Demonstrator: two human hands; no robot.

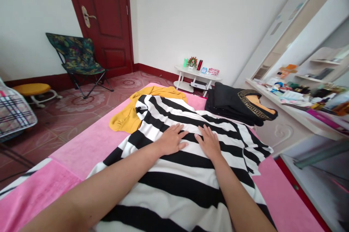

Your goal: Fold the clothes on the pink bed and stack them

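Striped garment (191, 174) | under fingers (178, 130) | both hands flat

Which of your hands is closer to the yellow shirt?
Left. The left hand lies flat on the striped garment, nearer the yellow shirt; the right hand lies beside it, farther away.

place: home bedroom
bed: pink-covered bed (89, 145) strewn with clothes
door: dark red wooden door (105, 17) beyond the bed
seat: folding camp chair (77, 57) beside that door
dresser: cluttered white dressing shelf (297, 110) right of the bed
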